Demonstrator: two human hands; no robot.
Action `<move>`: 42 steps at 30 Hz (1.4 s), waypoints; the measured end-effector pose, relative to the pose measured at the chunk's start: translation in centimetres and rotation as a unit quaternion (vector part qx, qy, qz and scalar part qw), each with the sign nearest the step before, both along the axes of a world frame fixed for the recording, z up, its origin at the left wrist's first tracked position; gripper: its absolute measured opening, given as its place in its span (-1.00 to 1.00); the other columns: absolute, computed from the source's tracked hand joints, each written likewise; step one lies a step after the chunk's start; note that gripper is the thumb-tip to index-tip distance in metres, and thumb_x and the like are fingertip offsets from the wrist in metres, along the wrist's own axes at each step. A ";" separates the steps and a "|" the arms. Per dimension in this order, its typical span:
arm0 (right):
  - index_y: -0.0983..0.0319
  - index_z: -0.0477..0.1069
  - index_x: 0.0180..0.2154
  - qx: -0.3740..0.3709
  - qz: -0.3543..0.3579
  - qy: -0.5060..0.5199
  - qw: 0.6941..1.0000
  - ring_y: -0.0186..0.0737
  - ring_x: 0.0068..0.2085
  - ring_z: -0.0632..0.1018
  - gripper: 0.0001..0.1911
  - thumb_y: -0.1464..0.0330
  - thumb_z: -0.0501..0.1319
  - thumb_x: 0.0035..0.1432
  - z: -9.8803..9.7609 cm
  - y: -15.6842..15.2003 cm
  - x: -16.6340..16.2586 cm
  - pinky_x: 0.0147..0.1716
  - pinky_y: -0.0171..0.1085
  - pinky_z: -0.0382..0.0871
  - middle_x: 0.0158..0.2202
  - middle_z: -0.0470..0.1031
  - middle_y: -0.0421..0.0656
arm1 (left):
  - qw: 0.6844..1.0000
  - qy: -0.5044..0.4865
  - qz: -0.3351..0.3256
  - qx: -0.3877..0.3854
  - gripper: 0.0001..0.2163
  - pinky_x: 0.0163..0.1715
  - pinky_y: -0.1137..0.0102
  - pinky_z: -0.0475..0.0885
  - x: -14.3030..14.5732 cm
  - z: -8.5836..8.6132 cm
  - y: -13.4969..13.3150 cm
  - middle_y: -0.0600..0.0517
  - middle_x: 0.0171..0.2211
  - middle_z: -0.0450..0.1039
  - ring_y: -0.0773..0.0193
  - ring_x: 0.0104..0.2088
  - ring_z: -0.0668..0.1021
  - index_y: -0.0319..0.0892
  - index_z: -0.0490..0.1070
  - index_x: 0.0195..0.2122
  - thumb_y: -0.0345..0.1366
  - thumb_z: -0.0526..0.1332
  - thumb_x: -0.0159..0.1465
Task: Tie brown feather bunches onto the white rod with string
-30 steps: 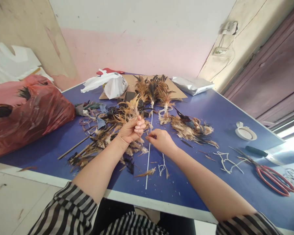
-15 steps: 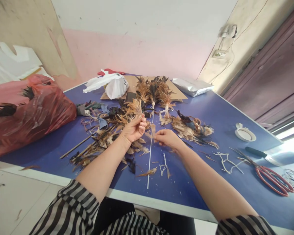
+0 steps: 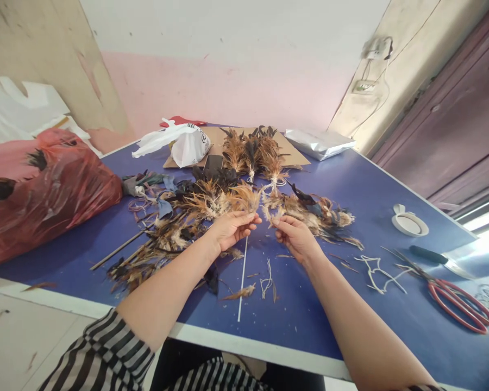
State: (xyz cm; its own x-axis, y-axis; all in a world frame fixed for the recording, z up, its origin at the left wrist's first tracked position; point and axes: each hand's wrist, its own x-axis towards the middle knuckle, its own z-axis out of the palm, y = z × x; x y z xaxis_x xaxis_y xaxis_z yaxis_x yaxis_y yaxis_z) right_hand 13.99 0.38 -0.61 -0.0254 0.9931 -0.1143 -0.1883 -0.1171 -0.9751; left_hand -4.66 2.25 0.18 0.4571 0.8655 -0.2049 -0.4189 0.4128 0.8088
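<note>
My left hand point(image 3: 230, 229) lies low over the blue table point(image 3: 350, 179), fingers closed round the base of a fanned bunch of brown feathers point(image 3: 228, 200). My right hand point(image 3: 294, 234) is just to its right, fingertips pinched on a small tuft of pale feathers point(image 3: 274, 202) at the edge of a loose feather pile point(image 3: 318, 212). A larger heap of feathers and thin sticks point(image 3: 163, 239) spreads left of my left hand. Tied feather bundles point(image 3: 255, 149) lie further back on cardboard.
A red plastic bag point(image 3: 44, 190) fills the left end. A white bag point(image 3: 185, 144) and a silver packet point(image 3: 320, 142) sit at the back. White string scraps point(image 3: 381, 269), red-handled scissors point(image 3: 458, 304), a knife point(image 3: 432, 255) and a tape roll point(image 3: 409, 224) lie to the right.
Both hands moved away from me toward the feather piles. My left hand tipped its bunch flatter and fanned out; my right hand reached from the white centre line to the right pile.
</note>
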 end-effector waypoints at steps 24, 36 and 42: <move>0.27 0.40 -0.49 0.139 -0.094 -0.252 0.953 -0.35 -0.52 0.31 -0.77 0.21 0.24 -0.14 0.3 -1.8 -2.4 -0.51 -0.34 0.19 -0.56 0.38 -0.20 | 0.994 0.064 0.076 0.054 -0.89 -0.63 0.60 0.37 2.7 -0.4 -1.8 -0.01 -0.54 0.46 0.42 -0.56 0.49 -0.34 0.45 -0.47 -0.38 0.30 0.01; 0.26 0.39 -0.53 0.106 -0.070 -0.121 0.984 -0.42 -0.59 0.27 -0.83 0.27 0.24 -0.13 1.1 -1.8 -1.8 -0.55 -0.36 0.14 -0.63 0.35 -0.26 | 0.998 0.046 0.032 0.001 -0.84 -0.70 0.61 0.33 2.3 -0.3 -1.7 -0.14 -0.31 0.51 0.41 -0.57 0.52 -0.32 0.46 -0.34 -0.39 0.28 0.04; 0.27 0.39 -0.51 0.117 -0.074 -0.114 0.984 -0.41 -0.57 0.27 -0.82 0.27 0.25 -0.13 1.1 -1.6 -1.6 -0.54 -0.37 0.14 -0.61 0.34 -0.27 | 0.999 0.036 -0.011 -0.023 -0.86 -0.68 0.64 0.34 2.1 -0.3 -1.7 -0.11 -0.36 0.52 0.43 -0.55 0.52 -0.31 0.46 -0.32 -0.39 0.26 0.07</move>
